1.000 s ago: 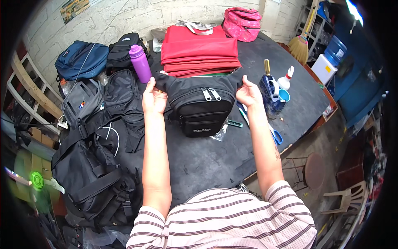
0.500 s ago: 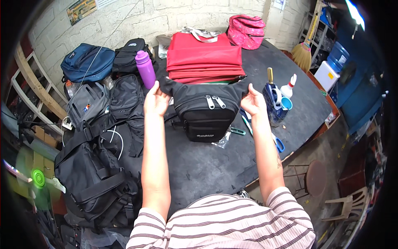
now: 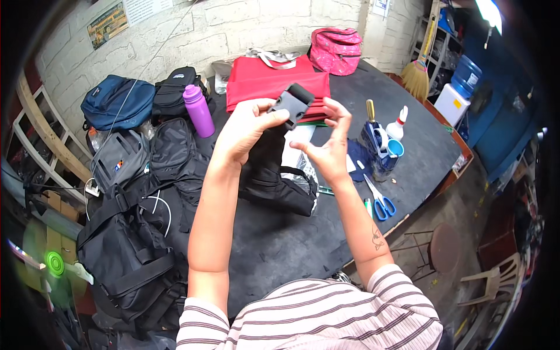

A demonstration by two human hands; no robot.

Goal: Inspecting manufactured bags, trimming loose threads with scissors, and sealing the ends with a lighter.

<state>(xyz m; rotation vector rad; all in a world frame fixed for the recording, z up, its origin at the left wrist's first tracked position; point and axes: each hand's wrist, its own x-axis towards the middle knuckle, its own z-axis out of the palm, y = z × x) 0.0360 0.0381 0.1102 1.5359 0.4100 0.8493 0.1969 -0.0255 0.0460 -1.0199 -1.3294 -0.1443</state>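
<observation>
Buckle of rectangular grey-and-black plastic (image 3: 295,105), pinched between thumb and fingers of bare left hand (image 3: 245,129), with right hand (image 3: 330,144) spread just beside, above soft black fabric bag (image 3: 269,182), near red folded fabric stack (image 3: 274,79).

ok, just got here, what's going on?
A person at a dark table has a gray-and-black buckle gripped in the left hand. The right hand is open just to the right of it, holding nothing. A black bag is below the hands; whether it rests fully on the table is hard to tell. Folded red fabric lies behind, with blue-handled scissors to the right and a purple bottle to the left.
</observation>
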